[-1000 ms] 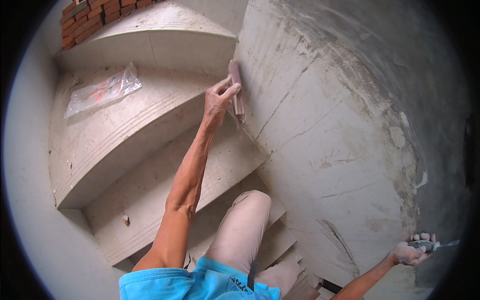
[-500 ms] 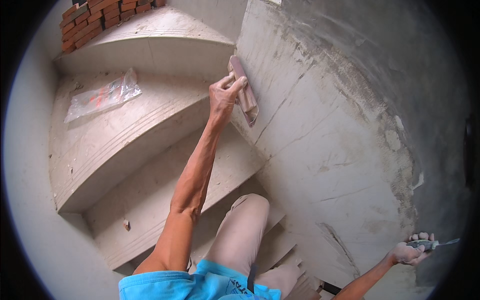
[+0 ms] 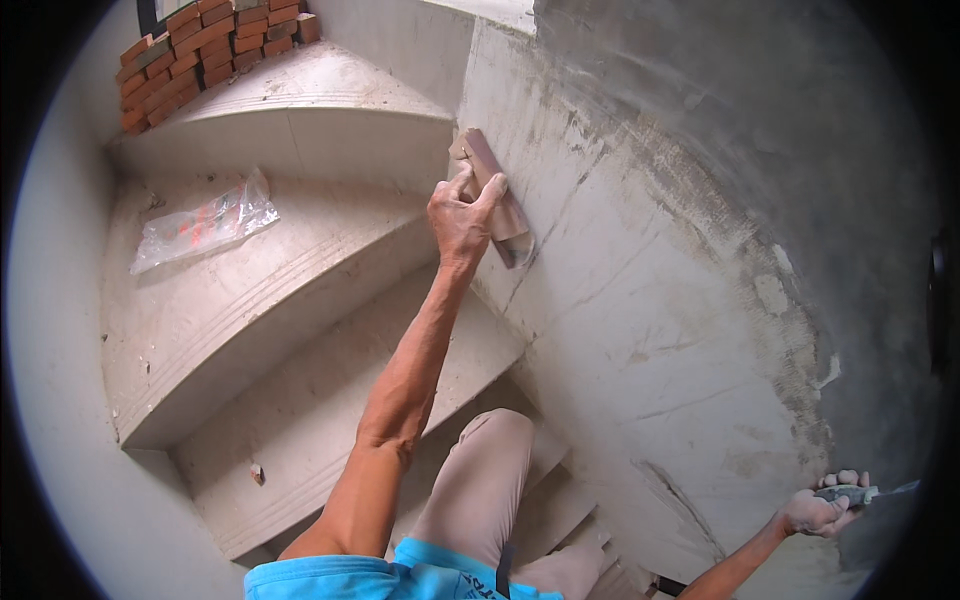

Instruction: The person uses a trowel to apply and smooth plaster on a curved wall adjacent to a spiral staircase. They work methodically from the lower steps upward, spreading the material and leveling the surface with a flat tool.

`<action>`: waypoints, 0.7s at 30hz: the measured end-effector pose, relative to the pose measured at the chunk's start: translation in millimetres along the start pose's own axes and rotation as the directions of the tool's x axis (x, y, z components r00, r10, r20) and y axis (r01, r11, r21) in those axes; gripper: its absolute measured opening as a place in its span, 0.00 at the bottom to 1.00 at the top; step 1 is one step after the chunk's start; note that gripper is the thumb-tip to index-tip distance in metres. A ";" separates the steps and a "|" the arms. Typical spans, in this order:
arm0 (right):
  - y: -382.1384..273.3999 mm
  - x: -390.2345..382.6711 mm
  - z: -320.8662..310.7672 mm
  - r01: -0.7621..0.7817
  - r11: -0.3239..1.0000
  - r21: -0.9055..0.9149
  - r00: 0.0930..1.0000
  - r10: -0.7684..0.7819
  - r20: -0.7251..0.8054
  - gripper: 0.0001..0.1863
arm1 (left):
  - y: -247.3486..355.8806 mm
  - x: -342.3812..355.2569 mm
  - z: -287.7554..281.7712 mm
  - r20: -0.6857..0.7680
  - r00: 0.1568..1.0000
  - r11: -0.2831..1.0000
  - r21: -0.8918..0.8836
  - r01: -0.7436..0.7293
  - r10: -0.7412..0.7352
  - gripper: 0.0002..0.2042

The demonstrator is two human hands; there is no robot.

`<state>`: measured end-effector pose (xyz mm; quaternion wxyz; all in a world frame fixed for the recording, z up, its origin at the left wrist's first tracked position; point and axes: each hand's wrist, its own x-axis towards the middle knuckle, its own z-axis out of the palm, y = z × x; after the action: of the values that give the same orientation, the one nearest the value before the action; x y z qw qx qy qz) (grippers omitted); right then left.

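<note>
My left hand is closed around the grip of a brownish plastering float. The float's long flat body lies against the pale wall panel, just beside the end of a stair riser. My fingers hide part of its grip. At the far lower right, my right hand is wrapped around a small tool with a grey-green handle. A thin metal blade sticks out from that handle toward the right, close to the dark grey plaster; I cannot tell what kind of tool it is.
Curved dusty stair treads rise on the left, with a clear plastic bag on one. Orange bricks are stacked on a higher step. A small fragment lies on a lower tread. My bent knee is over the steps.
My left hand and the float have shifted slightly right and down in the picture, and the float still touches the wall. The view has tilted a little. My right hand keeps its tool.
</note>
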<state>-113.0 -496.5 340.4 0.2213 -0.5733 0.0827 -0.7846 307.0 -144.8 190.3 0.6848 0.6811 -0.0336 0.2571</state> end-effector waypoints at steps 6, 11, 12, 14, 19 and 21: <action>0.2 -3.8 2.9 -0.003 1.000 -0.025 1.000 0.003 -0.002 0.33 | 76.9 51.7 10.8 -0.097 0.974 0.979 0.041 -0.201 0.204 0.33; 1.1 -5.2 2.8 0.005 1.000 -0.020 1.000 -0.005 -0.005 0.34 | 45.4 47.9 8.4 -0.123 0.970 0.978 0.009 -0.209 0.209 0.32; 1.9 -5.5 2.4 0.002 1.000 -0.014 1.000 -0.002 -0.011 0.34 | 31.9 43.2 4.0 -0.103 0.980 0.984 -0.036 -0.172 0.168 0.32; 1.5 -4.5 1.8 -0.006 1.000 -0.013 1.000 0.006 -0.012 0.33 | 32.1 33.6 -2.9 -0.029 0.995 0.995 0.036 -0.093 0.094 0.33; 3.6 -2.8 1.5 0.014 1.000 -0.024 1.000 -0.013 0.015 0.33 | 94.9 71.6 2.6 0.019 0.962 0.959 0.075 -0.272 0.271 0.33; 5.0 -9.1 4.3 -0.001 1.000 -0.018 1.000 0.001 0.024 0.33 | 93.2 85.5 -0.7 -0.031 0.968 0.967 -0.050 -0.249 0.248 0.32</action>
<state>-105.5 -496.4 332.1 0.2175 -0.5845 0.0875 -0.7768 343.7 -123.6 309.4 0.6655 0.6497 -0.1171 0.3482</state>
